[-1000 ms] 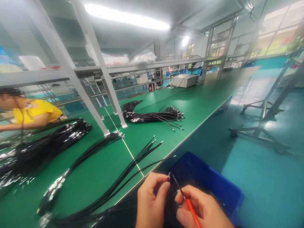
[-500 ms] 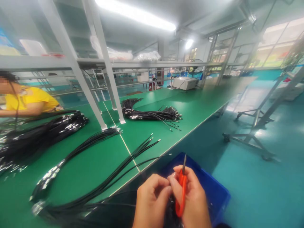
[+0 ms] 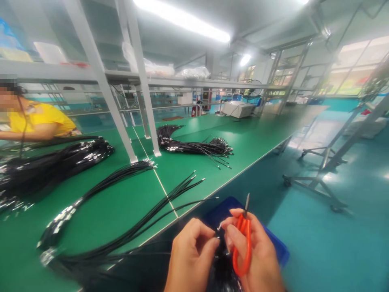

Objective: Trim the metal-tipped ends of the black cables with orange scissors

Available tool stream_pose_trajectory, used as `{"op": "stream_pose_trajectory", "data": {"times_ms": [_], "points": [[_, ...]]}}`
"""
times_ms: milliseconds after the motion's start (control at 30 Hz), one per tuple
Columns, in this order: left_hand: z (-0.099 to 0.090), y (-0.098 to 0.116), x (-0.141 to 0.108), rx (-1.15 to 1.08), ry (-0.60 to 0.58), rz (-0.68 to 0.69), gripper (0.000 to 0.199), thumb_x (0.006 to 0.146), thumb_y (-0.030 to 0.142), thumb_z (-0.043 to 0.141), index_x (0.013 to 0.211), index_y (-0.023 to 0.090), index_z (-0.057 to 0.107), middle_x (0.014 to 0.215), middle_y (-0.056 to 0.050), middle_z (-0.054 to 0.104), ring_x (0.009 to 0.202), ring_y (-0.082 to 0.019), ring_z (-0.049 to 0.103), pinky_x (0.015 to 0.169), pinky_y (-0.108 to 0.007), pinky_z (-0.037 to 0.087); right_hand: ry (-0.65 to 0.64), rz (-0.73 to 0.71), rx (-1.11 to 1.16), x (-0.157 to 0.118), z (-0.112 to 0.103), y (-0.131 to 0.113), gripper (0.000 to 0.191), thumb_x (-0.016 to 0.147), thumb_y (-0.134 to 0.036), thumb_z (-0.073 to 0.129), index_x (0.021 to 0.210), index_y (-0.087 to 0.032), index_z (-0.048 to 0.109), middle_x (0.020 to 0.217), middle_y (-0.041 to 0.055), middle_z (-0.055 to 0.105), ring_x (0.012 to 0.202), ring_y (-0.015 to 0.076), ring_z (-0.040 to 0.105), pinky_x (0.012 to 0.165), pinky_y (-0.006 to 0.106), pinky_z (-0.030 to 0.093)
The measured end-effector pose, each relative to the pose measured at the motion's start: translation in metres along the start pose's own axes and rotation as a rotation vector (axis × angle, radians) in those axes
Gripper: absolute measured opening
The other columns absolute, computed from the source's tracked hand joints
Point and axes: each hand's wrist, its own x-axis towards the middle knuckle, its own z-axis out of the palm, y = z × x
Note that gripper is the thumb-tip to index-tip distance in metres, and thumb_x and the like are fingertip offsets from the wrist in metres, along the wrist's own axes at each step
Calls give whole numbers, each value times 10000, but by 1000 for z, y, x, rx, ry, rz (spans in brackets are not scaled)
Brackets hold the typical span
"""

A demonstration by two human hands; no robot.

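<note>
My left hand (image 3: 192, 253) is closed in a pinch at the lower middle, thumb against forefinger, on what looks like the end of a black cable; a small pale tip shows there. Held in my right hand (image 3: 259, 253) is a pair of orange-handled scissors (image 3: 249, 245), its metal blades pointing up. A small white piece (image 3: 220, 226) shows at the right thumb and fingertips, just right of the left pinch. Dark cables with pale bits (image 3: 225, 269) hang below and between the hands. A loose bundle of black cables (image 3: 133, 231) curves over the green bench (image 3: 100, 219) on the left.
Below my hands stands a blue bin (image 3: 278, 247). More black cable bundles lie by the shelf posts (image 3: 194, 147) and at the left (image 3: 57, 170). A co-worker in a yellow top (image 3: 45, 119) sits across the bench. A wheeled metal stand (image 3: 322, 178) is at right.
My right hand has moved right, away from the left, with the scissors. A white piece now shows at its fingertips, and a gap has opened between the hands. The left hand stays pinched.
</note>
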Motion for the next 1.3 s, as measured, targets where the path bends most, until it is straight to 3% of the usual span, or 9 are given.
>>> {"op": "stream_pose_trajectory", "data": {"times_ms": [167, 300, 500, 800, 1167, 1300], "points": [[5, 3, -1, 69, -16, 74, 134, 720, 137, 575, 604, 197, 545, 567, 39, 540, 502, -111, 498, 484, -190, 378, -31, 96, 31, -1, -3, 0, 412, 645, -393, 829, 914, -215, 573, 654, -25, 643, 493, 90, 496, 468, 183, 410], [7, 6, -4, 97, 24, 53, 156, 731, 135, 566, 597, 200, 520, 558, 44, 524, 488, -105, 480, 470, -187, 355, -27, 102, 40, -3, -3, 0, 415, 634, -390, 835, 911, -218, 578, 649, -26, 640, 496, 91, 497, 471, 178, 411], [5, 1, -4, 223, 0, 149, 164, 753, 110, 563, 632, 209, 512, 571, 44, 526, 483, -109, 492, 455, -188, 358, -34, 116, 14, -1, -6, 0, 399, 645, -391, 826, 917, -223, 588, 651, -32, 642, 522, 89, 505, 498, 164, 425], [19, -4, -9, 389, 212, 409, 209, 861, 101, 477, 684, 207, 515, 641, 6, 528, 576, -138, 502, 545, -240, 375, -49, 1, 25, 4, -16, -1, 372, 671, -393, 813, 931, -235, 599, 709, -26, 651, 558, 89, 503, 540, 168, 441], [28, -6, -8, 532, 224, 513, 261, 852, 46, 485, 647, 208, 491, 612, -9, 532, 555, -151, 502, 543, -258, 373, -14, 10, -136, 6, -12, 2, 352, 676, -390, 793, 901, -232, 573, 642, -62, 568, 501, 90, 462, 437, 179, 351], [29, -13, -8, 536, 235, 569, 271, 826, 20, 504, 637, 210, 473, 617, -6, 549, 551, -147, 511, 537, -254, 380, -9, -48, -199, 4, -8, 7, 298, 665, -283, 772, 888, -229, 583, 657, -54, 592, 570, 116, 535, 511, 191, 417]]}}
